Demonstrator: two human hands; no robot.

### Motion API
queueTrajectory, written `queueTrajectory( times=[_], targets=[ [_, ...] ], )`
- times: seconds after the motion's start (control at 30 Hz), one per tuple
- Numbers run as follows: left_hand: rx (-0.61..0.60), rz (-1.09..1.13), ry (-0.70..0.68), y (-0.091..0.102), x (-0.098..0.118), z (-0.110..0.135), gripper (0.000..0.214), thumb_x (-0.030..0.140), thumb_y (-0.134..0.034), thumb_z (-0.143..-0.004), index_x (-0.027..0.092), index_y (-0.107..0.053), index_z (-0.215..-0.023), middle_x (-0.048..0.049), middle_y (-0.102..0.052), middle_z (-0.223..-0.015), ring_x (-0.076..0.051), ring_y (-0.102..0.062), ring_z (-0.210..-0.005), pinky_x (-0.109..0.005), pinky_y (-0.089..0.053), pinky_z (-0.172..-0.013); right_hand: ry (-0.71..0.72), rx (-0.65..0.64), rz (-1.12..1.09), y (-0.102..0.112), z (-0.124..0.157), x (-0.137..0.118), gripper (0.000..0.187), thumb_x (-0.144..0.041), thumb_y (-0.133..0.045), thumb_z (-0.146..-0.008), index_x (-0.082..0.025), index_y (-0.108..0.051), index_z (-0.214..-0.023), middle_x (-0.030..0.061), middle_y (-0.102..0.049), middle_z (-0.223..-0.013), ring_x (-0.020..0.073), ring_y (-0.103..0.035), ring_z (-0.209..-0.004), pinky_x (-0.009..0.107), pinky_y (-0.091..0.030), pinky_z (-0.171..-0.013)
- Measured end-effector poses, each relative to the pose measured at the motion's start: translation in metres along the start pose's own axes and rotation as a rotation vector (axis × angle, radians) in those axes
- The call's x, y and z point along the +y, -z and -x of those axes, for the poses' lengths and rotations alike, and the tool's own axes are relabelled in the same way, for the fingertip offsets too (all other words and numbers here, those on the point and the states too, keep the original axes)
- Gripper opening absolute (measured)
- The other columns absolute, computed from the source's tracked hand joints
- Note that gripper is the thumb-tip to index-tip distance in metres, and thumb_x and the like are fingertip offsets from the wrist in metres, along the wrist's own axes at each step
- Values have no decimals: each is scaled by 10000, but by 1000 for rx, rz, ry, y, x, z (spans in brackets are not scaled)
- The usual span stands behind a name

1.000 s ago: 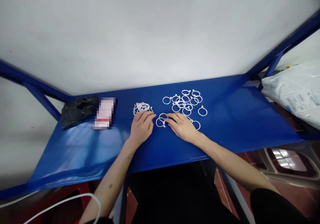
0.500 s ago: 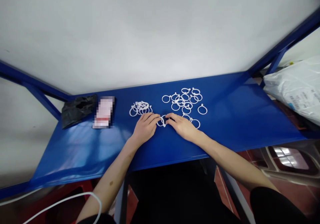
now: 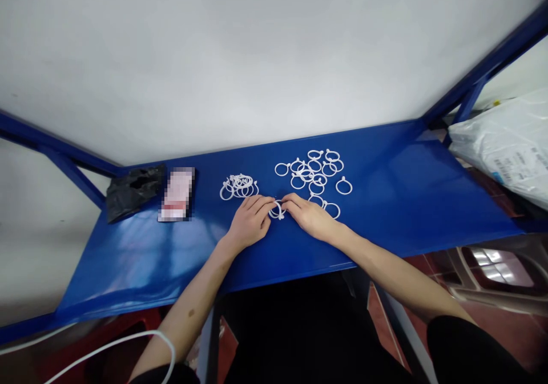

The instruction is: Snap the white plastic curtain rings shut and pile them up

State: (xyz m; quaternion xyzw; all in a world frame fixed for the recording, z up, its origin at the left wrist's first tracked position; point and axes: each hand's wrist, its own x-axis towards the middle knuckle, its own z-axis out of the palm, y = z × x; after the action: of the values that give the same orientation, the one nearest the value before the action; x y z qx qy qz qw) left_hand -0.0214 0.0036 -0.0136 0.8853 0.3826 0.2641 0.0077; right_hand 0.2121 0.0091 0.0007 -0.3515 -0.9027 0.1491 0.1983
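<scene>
Midway between the front and back edges of the blue worktop (image 3: pixel 385 190), two white rings (image 3: pixel 280 211) lie one partly over the other, with a hand on each side. The left hand (image 3: pixel 250 221) has its fingers close together and bent, holding the left side of the rings. The right hand (image 3: pixel 312 218) holds the right side, with its fingertips pinched narrow. I cannot tell how hard they squeeze. The rings are round, so they have no long side. A little knob on them points to the front edge.

Behind the left hand, nearer the back edge, is a pile of rings (image 3: pixel 243 182), heaped up with their knobs poking different ways. Between the right hand and the back edge are many loose rings (image 3: pixel 306 174). They lie flat, and some overlap. Most of their knobs point to the back edge.

By the back left corner sits a black bag (image 3: pixel 132 193), crumpled, with a dark gap in it. I cannot tell what is inside. Just beside it lies a flat pink thing (image 3: pixel 177 194), blurred into squares. By the right edge is a big white bag (image 3: pixel 505 150) with a label showing; what fills it is hidden.
</scene>
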Motion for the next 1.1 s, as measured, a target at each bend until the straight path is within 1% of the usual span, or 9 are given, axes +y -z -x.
queueTrajectory(
  times=[0.07,0.2,0.37,0.47,0.57,0.67,0.73,0.93,1.1],
  targets=[
    [-23,22,5,-1,1,0,411,73,-521,-872,207,-633,-1245,-69,-688,-1282,-252,-598,-1203,-452,-473,-1061,-17,65,-2,-1,-1,1,244,-124,-364,-1031,-176,-549,-1182,132,-606,-1223,204,-658,-978,341,-596,-741],
    [-28,81,50,-1,3,-2,458,79,-485,-905,203,-561,-1340,-76,-653,-1352,-237,-564,-1277,-445,-454,-1094,-34,177,25,-3,-3,2,204,-206,-415,-1046,-158,-581,-1154,133,-646,-1123,231,-647,-1009,394,-569,-861],
    [48,-4,227,-6,9,-6,264,230,-527,-964,166,-628,-1200,-106,-714,-1087,-259,-635,-1052,-449,-487,-989,-28,149,55,-3,-4,0,236,-250,-450,-1043,-148,-610,-1184,135,-660,-1109,237,-634,-963,403,-540,-845],
    [48,-25,294,-8,12,-8,245,283,-535,-969,159,-642,-1152,-121,-688,-1052,-273,-624,-1030,-456,-492,-955,8,109,74,-3,-3,1,243,-184,-448,-1028,-154,-618,-1200,127,-659,-1101,233,-611,-936,396,-518,-820],
    [10,63,266,-5,12,-8,223,206,-509,-960,176,-635,-1141,-105,-671,-1082,-251,-611,-1049,-443,-489,-971,36,88,98,-3,-3,3,260,-133,-462,-1007,-151,-614,-1217,120,-662,-1115,233,-593,-922,385,-500,-803],
    [-44,197,201,1,10,-7,279,81,-470,-913,196,-637,-1105,-79,-657,-1111,-217,-604,-1070,-421,-489,-1002,37,92,99,-3,-3,5,242,-121,-479,-997,-137,-614,-1197,117,-670,-1119,235,-587,-932,376,-495,-802],
    [-60,262,170,5,8,-5,302,46,-459,-896,196,-641,-1084,-79,-644,-1133,-205,-600,-1091,-403,-500,-1003,36,93,95,-3,-3,5,249,-127,-482,-998,-131,-604,-1216,117,-674,-1110,237,-586,-942,376,-496,-805],
    [-115,276,73,5,5,-3,233,124,-499,-954,197,-653,-1114,-98,-634,-1218,-216,-586,-1163,-425,-507,-1024,62,62,109,1,-3,5,269,-189,-487,-1017,-180,-602,-1260,115,-662,-1136,237,-597,-943,396,-508,-807],
    [-92,322,70,5,4,-5,171,177,-503,-981,200,-670,-1010,-80,-697,-1107,-203,-610,-1036,-406,-516,-955,44,73,34,1,-2,5,264,-278,-540,-1012,-173,-588,-1248,122,-633,-1152,242,-625,-993,423,-548,-847]
  ],
)
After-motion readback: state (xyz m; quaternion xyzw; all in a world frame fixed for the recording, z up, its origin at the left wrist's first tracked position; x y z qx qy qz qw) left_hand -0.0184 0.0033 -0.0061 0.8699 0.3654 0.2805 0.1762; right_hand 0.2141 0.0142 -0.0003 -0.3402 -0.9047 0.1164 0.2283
